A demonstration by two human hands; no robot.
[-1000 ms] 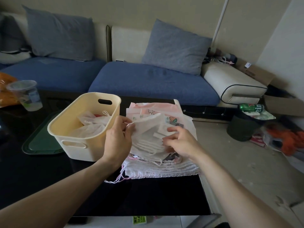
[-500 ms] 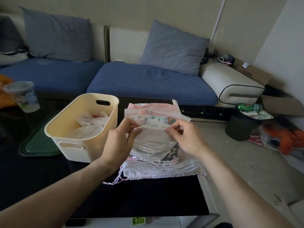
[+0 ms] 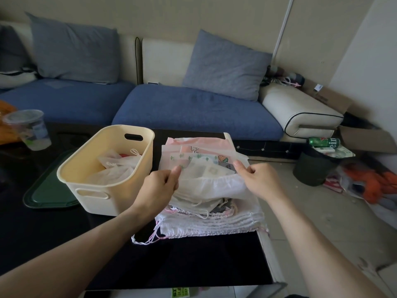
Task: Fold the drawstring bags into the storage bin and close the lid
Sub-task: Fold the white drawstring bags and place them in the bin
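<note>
So, head view only: both hands are over the stack of drawstring bags (image 3: 211,222), which lies on the black table (image 3: 193,261) just right of the cream storage bin (image 3: 94,190). Left hand (image 3: 159,190) is closed in a pinch, thumb and fingers clamped on the left end of a white drawstring bag (image 3: 211,186); it sits between the bin's right wall and the stack, and I can't tell if it touches the bin. Right hand (image 3: 257,181) is pinching the same bag at its right end, thumb tip up on the far edge. White bag is stretched flat between the two grips, gathered hem facing the person, lifted slightly off the stack's top. Under and beyond it, relative to the bin: printed bags with green cactus marks and a strawberry (image 3: 223,158), then a pink-topped bag (image 3: 199,141) at the far end of the stack, level with the bin's far handle slot. Stack's near edge shows several ruffled white hems, with pink-white cords (image 3: 148,239) trailing onto the table toward the person. Bin is open, with crumpled white bags (image 3: 116,166) already inside and something red barely visible among them. Dark green lid (image 3: 50,194) lies flat on the table, partly under the bin's left side. Clear plastic cup (image 3: 28,130) stands well left of the bin near the table's far edge. Blue sofa (image 3: 193,108) with grey cushions runs behind the bin; a dark trash bin (image 3: 313,168) with a green can (image 3: 324,141) on top is on the floor well to the right.
</note>
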